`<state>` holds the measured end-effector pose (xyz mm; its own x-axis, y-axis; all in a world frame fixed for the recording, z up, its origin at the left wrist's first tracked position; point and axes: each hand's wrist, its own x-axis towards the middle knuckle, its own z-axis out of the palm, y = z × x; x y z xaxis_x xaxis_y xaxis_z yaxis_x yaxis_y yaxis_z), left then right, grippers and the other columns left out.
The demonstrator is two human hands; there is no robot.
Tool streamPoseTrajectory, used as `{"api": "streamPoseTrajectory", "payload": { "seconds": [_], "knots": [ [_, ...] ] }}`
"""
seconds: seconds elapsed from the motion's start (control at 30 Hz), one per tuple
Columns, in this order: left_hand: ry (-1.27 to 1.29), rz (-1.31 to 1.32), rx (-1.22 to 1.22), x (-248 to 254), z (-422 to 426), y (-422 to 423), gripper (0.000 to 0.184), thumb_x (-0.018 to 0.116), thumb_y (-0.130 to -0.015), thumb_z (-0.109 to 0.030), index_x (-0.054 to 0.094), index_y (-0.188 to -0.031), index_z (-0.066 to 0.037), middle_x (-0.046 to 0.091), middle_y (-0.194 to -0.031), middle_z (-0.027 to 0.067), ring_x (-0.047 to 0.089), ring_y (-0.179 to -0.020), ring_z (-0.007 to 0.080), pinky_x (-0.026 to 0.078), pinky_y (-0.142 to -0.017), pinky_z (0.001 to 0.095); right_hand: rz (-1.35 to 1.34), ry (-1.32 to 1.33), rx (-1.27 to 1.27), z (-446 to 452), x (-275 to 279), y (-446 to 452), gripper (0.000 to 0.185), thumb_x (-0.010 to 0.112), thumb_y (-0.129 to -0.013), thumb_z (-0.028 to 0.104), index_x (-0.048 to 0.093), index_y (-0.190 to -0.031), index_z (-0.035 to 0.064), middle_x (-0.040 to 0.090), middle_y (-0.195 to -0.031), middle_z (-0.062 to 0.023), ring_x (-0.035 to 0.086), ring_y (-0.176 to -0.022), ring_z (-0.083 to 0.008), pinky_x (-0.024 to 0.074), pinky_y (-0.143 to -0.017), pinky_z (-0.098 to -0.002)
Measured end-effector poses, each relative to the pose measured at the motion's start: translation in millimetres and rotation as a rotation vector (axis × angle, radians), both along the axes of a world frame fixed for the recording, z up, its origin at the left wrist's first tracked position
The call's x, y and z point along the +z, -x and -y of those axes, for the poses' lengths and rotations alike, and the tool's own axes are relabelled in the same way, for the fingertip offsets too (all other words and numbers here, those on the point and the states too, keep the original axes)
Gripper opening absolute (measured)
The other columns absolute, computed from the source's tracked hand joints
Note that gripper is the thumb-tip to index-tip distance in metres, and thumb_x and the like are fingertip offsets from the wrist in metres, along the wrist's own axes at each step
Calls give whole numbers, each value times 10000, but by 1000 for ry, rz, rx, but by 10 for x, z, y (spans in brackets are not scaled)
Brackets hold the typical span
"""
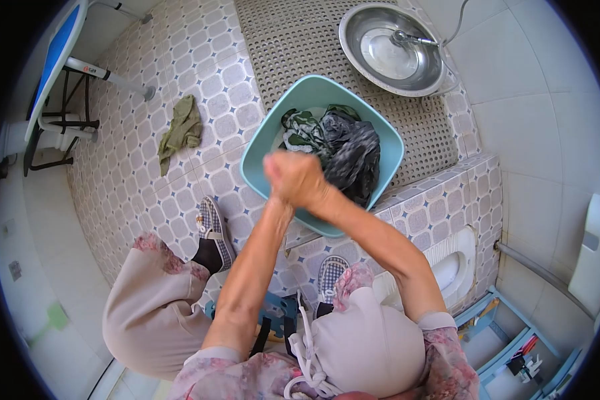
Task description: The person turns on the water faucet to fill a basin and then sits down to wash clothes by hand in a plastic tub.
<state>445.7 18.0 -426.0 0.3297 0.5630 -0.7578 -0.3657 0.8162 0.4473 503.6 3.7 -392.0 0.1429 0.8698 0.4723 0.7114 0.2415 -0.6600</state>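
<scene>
R hand (308,180) curled tight against L hand (276,173), can't tell L's grip, both over the near side of the tub (265,137), prob. so any drips fall in w/ the clothes (347,143) bunched inside, its walls holding that pile off the floor (137,127)!

Both arms (247,280) reach forward; hands (297,179) pressed together.

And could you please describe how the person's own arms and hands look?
Both hands are bare, without gloves, and no watch or bracelet shows at the wrists; blur hides any rings. The short sleeves are pale with a pink flower pattern, ending in plain light cuffs.
</scene>
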Motion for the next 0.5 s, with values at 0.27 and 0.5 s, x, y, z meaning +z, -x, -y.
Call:
{"api": "streamPoseTrajectory", "payload": {
  "seconds": [0.27, 0.5],
  "knots": [
    [-51, -41, -96, -19, 79, 45, 295, 492, -974, -263, 654, -1034, -23, 710, -940, 94, 702, -836, 215, 577, -730, 361, 313, 259, -317, -388, -100, -820, 205, 591, -902, 248, 586, -756, 105, 643, -715, -127, 640, -612, -315, 522, -520, -438],
    [-1223, -1116, -554, -59, -171, 158, 838, 800, -753, -402, 415, -1406, -44, 474, -1356, 292, 468, -1259, 433, 400, -1040, 485, 288, 819, -189, 308, 76, -1203, 791, 719, -743, 459, 445, -1430, 179, 402, -1404, -186, 378, -1245, -429, 437, -864, -606]
  ]
}}
